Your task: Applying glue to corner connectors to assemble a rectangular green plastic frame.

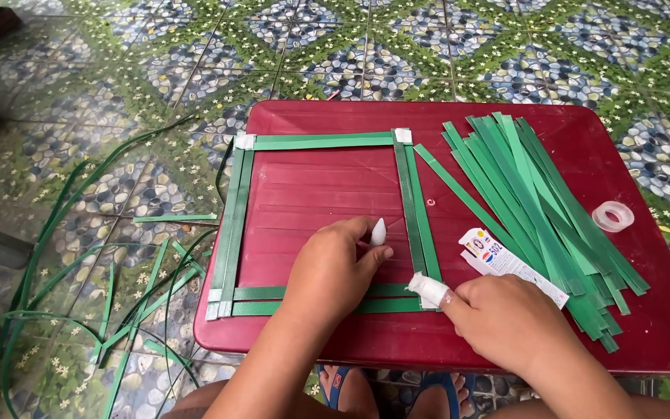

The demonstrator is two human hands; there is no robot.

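A square frame of green strips lies on a dark red table, with white tape at its corners. My left hand rests over the frame's bottom edge and pinches a small white tube with a pointed tip. My right hand presses its index finger, wrapped in white tape, onto the frame's bottom right corner. A small white packet with coloured print lies just beside that hand.
A pile of loose green strips fans across the table's right half, with a clear tape roll beyond it. More green strips trail over the patterned tile floor at the left. My sandalled feet show under the table's near edge.
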